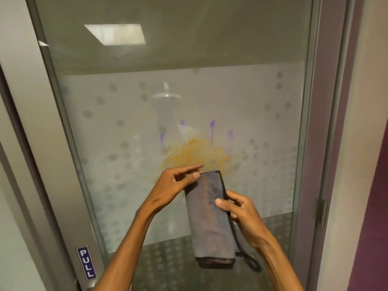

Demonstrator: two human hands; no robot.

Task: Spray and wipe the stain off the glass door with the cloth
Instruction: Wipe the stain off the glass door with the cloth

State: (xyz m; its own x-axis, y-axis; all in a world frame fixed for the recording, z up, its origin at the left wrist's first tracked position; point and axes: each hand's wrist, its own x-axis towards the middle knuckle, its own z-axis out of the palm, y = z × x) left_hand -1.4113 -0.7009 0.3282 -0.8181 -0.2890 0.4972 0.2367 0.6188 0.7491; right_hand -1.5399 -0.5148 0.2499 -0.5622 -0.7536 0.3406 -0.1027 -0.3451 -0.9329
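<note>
Purple spray drips (212, 128) already run above the orange stain (197, 153) on the frosted glass door (262, 133), unwiped; both hands, left hand (178, 181) and right hand (237, 211), grasp the folded grey cloth (210, 217) at six o'clock below it.

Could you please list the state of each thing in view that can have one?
Glass door: shut.
Stain: orange, still smeared on the glass.
Purple spray drips: running down, unwiped.
Cloth: folded, held off the glass.
Left hand: pinching cloth's top.
Right hand: gripping cloth's edge.

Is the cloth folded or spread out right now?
Folded: the cloth hangs as a narrow layered strip, stacked edges at its bottom.
</note>
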